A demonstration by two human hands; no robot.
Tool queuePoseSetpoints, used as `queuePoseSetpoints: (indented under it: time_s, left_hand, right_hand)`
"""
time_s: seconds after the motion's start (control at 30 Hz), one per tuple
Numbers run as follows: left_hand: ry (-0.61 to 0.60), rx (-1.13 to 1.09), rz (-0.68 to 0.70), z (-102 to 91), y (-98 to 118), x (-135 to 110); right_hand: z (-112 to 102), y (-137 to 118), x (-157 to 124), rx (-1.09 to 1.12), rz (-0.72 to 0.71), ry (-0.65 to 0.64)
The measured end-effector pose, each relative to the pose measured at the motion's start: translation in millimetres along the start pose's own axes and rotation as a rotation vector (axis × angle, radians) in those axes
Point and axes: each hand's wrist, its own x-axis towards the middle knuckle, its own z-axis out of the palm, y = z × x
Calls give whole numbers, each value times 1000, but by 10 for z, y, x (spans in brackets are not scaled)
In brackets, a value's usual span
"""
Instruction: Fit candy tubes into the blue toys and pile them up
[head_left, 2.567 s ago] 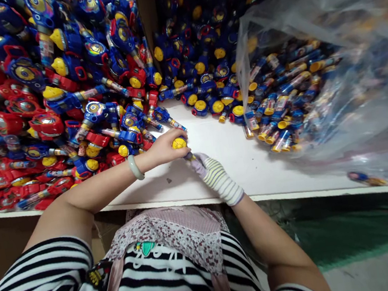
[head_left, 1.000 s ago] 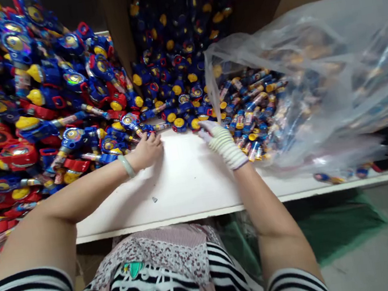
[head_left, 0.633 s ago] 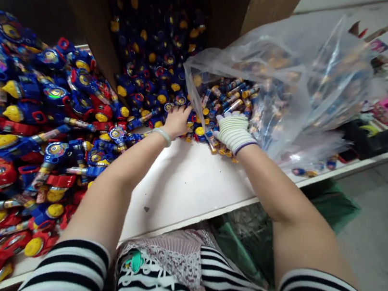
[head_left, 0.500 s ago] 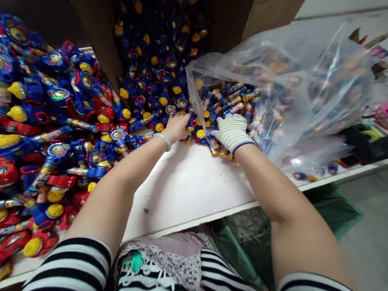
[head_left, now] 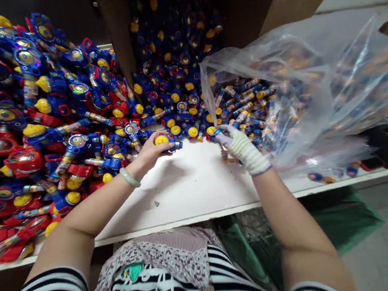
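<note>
My left hand (head_left: 150, 153), with a pale bangle on its wrist, is closed round a blue toy piece (head_left: 162, 140) that has a round yellow part. The blue stub of this toy points right, above the white tabletop (head_left: 192, 180). To the right, my right hand (head_left: 243, 150) wears a striped knit glove with bare fingertips. Its fingers are pinched on a small tube (head_left: 222, 149) with a bluish end, partly blurred. Several more small tubes (head_left: 246, 103) spill from the mouth of a clear plastic bag (head_left: 319, 83) beside this hand.
A heap of blue and red toys (head_left: 76, 90) covers the left of the table. Behind my hands an open cardboard box (head_left: 278, 1) lies with blue and yellow toys (head_left: 181, 60) inside. Green sacking (head_left: 344, 220) hangs below the table's front edge.
My left hand has drawn back leftward from the box's mouth with a blue toy in it. My right hand has lifted from the tubes, now pinching one. The view has shifted slightly.
</note>
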Motion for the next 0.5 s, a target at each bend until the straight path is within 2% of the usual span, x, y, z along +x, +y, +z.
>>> queuePoseSetpoints:
  time_s: [0.07, 0.17, 0.27, 0.37, 0.5]
  left_hand:
    - [0, -20, 25, 1, -73, -94]
    - [34, -44, 19, 6, -151, -169]
    - [59, -46, 3, -16, -168, -222]
    - [57, -41, 31, -53, -156, -281]
    - [34, -52, 43, -73, -177, -320]
  right_hand:
    - [203, -48, -336, 249, -83, -88]
    - [511, -131, -655, 393, -105, -123]
    - [701, -170, -707, 631, -85, -68]
    - [797, -170, -653, 862, -115, 36]
    - [950, -149, -658, 847, -96, 152]
